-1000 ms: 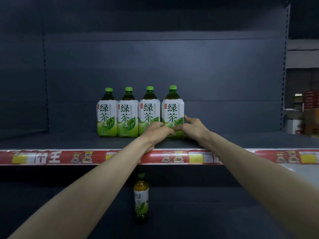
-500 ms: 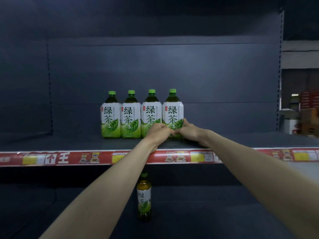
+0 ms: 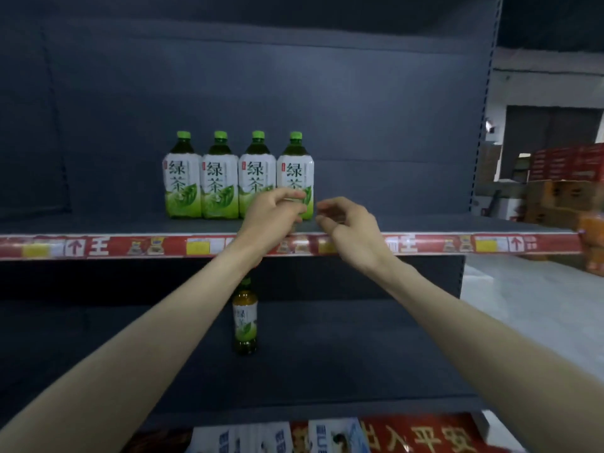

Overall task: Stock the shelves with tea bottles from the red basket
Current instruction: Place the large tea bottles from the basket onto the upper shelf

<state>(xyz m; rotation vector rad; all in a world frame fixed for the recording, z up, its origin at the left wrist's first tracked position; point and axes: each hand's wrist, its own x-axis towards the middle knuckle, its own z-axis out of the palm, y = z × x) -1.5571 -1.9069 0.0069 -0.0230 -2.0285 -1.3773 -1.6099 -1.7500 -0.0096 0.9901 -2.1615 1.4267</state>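
Several large green tea bottles stand in a row on the upper shelf; the rightmost bottle is the nearest to my hands. My left hand hovers in front of that bottle's base, fingers loosely curled and holding nothing. My right hand is just right of it, a little off the bottle, fingers relaxed and empty. A smaller tea bottle stands alone on the lower shelf, below my left wrist. The red basket is out of view.
The upper shelf stretches bare to the left and right of the row. A red price strip runs along its front edge. Stacked cartons stand beyond the shelf's right end. Printed signs lie along the bottom.
Both hands have let go of the rightmost bottle and drawn back toward me, apart from each other. The view has shifted left and down slightly.
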